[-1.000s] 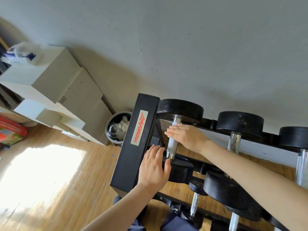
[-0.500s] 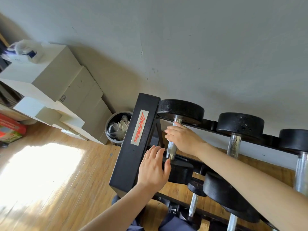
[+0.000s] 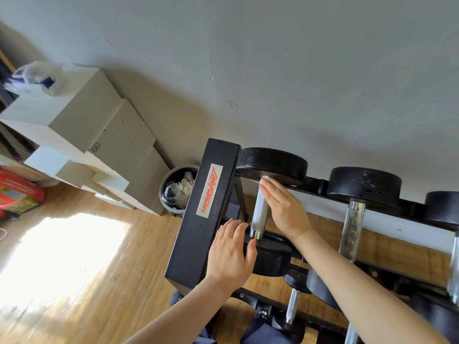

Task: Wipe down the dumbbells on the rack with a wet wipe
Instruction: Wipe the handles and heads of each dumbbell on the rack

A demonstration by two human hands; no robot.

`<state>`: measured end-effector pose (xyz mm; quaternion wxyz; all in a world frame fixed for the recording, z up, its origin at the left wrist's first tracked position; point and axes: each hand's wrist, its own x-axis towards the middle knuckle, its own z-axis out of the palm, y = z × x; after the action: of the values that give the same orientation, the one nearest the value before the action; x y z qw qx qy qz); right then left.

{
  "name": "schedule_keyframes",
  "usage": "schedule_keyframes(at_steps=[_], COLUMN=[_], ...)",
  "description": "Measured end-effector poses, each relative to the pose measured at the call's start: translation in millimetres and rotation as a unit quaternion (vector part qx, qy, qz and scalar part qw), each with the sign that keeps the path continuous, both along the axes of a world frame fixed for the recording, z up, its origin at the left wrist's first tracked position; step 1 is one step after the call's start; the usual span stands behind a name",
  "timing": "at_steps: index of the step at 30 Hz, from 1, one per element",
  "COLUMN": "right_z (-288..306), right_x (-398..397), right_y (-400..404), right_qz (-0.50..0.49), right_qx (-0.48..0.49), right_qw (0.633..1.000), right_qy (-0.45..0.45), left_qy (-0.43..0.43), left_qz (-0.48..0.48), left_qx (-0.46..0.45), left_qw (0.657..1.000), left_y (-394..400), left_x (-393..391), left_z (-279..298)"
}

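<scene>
The right hand is laid flat against the right side of a knurled steel handle, fingers straight and together, not curled round it — nothing is gripped. A small white edge shows at the fingertips, near the top of the handle; whether this is the wet wipe cannot be told. The left hand is spread open, palm down, on the near black head of the same dumbbell and the inner edge of the rack's end post; it holds nothing either.

The dumbbell's long axis runs from near to far, its handle pointing up the sloped top tier towards the wall, tilted slightly to the right at the far end. Its far head, a black disc, is rested on the back rail by the grey wall. It is the leftmost dumbbell on the rack, just beside the end post, which carries a white label with red lettering.

To the right a second dumbbell is laid parallel, its handle spotted with rust. Smaller dumbbells are seen on the lower tier. Far left of the rack, a waste bin and stacked pale boxes are set against the wall on a wooden floor.
</scene>
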<state>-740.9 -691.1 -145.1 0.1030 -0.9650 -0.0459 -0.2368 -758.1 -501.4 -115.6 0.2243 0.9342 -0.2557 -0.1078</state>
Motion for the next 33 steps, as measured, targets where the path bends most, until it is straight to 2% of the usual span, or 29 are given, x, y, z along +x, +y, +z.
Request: schedule_keyframes(at_steps=[8, 18, 19, 21, 23, 25, 26, 29, 33], right_z=[12, 20, 22, 29, 36, 34, 34, 24, 10], right_x=[9, -9, -14, -26, -31, -24, -20, -9, -14], right_y=[6, -4, -8, -14, -18, -18, -15, -17, -34], right_qz=[0.046, -0.045, -0.015, 0.109, 0.236, 0.320, 0.338, 0.379, 0.396], right_qx=[0.010, 0.093, 0.080, 0.034, -0.042, -0.105, -0.109, -0.129, -0.154], right_qw=[0.998, 0.994, 0.996, 0.992, 0.969, 0.936, 0.920, 0.878, 0.875], right_qy=[0.030, 0.032, 0.037, 0.046, 0.059, 0.106, 0.164, 0.262, 0.230], left_qy=[-0.004, 0.038, 0.046, 0.070, 0.093, 0.104, 0.109, 0.106, 0.113], left_qz=[0.001, 0.005, 0.015, 0.051, 0.084, 0.094, 0.096, 0.103, 0.114], left_qx=[-0.013, 0.022, 0.030, 0.048, 0.067, 0.087, 0.093, 0.089, 0.077], left_qw=[1.000, 0.999, 0.998, 0.995, 0.990, 0.986, 0.985, 0.985, 0.984], left_y=[0, -1, -1, 0, 2, 3, 2, 0, -2], left_x=[-1, -1, -4, -10, -16, -19, -20, -19, -21], left_z=[-1, 10, 10, 10, 11, 13, 13, 15, 11])
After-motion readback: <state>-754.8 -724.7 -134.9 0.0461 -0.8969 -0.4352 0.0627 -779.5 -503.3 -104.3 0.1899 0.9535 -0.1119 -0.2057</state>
